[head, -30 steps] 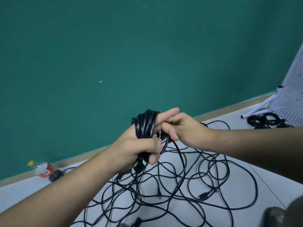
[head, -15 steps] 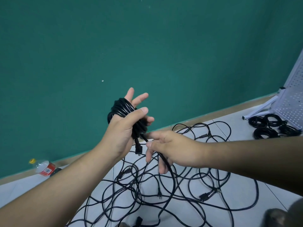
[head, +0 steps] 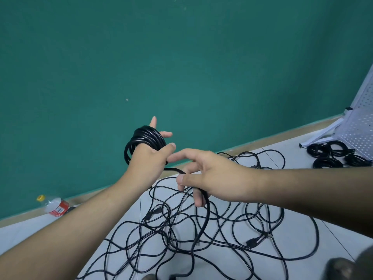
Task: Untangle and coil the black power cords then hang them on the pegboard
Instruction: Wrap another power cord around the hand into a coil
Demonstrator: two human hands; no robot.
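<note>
Coil on one hand, feed cord in the other

Far left, one bottle (head: 54, 207) lies on the floor (head: 30, 229). Our left hand (head: 149, 160) is raised, fingers straight and spread, thumb laid across the one coil (head: 145, 138) wound round the palm. From it the cord (head: 204, 215) runs into our right hand (head: 214, 178). There the thumb and lower fingers curl loosely round it, with the index finger out straight. The tail drops into the tangle (head: 232, 231) below.

For this step, we judge it best to let the cord slide through the right hand under light tension. Each turn should lie beside the last, and the tail should be shaken loose before any knot tightens.

The cords in the tangle are too interlaced to count, and at least three plugs (head: 252, 242) show. Far right, four finished coils (head: 327, 163), as best we can tell, lie at the foot of the one pegboard (head: 359, 126).
</note>
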